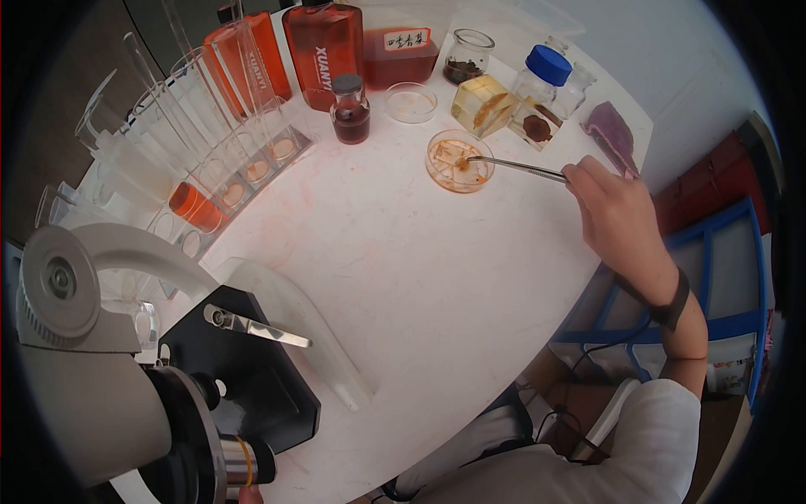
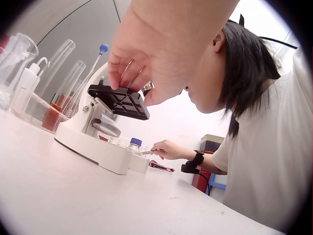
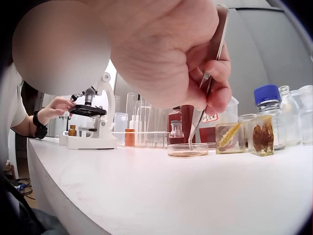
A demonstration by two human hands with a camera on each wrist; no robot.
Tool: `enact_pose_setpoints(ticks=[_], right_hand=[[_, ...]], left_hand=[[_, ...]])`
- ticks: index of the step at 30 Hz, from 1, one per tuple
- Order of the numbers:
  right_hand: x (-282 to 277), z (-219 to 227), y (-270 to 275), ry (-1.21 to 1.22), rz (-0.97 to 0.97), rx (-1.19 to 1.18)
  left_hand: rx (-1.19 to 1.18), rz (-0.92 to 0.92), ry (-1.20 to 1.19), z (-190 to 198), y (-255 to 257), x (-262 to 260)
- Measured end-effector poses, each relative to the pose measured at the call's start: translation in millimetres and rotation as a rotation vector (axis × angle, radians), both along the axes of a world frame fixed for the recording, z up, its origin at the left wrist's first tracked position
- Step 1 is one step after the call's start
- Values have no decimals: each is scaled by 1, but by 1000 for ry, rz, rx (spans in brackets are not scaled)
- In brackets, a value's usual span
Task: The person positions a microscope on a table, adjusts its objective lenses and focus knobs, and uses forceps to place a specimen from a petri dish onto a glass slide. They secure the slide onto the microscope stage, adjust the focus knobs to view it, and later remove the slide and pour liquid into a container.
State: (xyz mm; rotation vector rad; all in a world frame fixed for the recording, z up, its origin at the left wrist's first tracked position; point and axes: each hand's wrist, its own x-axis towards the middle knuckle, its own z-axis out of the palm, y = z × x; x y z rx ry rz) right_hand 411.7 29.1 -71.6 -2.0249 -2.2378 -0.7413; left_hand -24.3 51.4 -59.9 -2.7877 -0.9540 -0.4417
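My right hand [image 1: 617, 210] grips metal tweezers [image 1: 525, 167], whose tips reach down into a petri dish [image 1: 432, 175] of thin orange-brown pieces. From low down, the right wrist view shows the tweezers [image 3: 196, 125] bent near the tips, inside the dish wall [image 3: 188, 152]. At the microscope [image 1: 92, 403], my left hand [image 2: 151, 58] has its fingers bent round an objective lens, above the black stage [image 2: 122, 103]. Little of this hand appears in the head view, only a fingertip [image 1: 249, 496] below the yellow-ringed objective [image 1: 239, 460].
Test tubes [image 1: 189, 71] stand in a clear rack [image 1: 290, 144] on the left. Behind the dish are red bottles [image 1: 323, 59], a small stoppered bottle [image 1: 350, 118] and another petri dish [image 1: 411, 102]. Resin blocks [image 1: 483, 105], a blue-capped bottle [image 1: 546, 71] and purple cloth [image 1: 611, 134] lie rightward.
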Motion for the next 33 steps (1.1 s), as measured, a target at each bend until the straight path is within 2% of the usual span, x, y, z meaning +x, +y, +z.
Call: enact_pose_setpoints(ticks=[10, 11, 12, 13, 14, 15, 16, 28, 29, 31, 32, 33], right_hand=[[-2, 3, 0, 79, 11, -41], [-3, 3, 0, 84, 11, -44], [-3, 3, 0, 89, 11, -48], [-4, 2, -1, 89, 11, -48], [-4, 1, -1, 86, 8, -50], [-4, 0, -1, 83, 6, -53], [-4, 0, -1, 83, 7, -53], [0, -6, -1, -43, 48, 21], [0, -6, -1, -44, 44, 19], [0, -6, -1, -45, 41, 16], [1, -7, -2, -43, 32, 8], [1, -7, -2, -41, 22, -1]], left_hand=[[-13, 15, -39, -6, -1, -4], [-14, 15, -40, -30, 4, -26], [-192, 141, -398, -57, -2, -42], [-370, 267, -756, -121, -30, -108], [-370, 267, -757, -68, -10, -63], [-192, 144, -367, -24, 1, -25], [-14, 21, 22, -1, -3, -4], [4, 7, -5, -3, -2, -3], [4, 7, -5, -12, -2, -9], [-379, 248, -708, -69, -6, -33], [-379, 248, -708, -35, -3, -17], [-182, 122, -359, -12, -1, -6]])
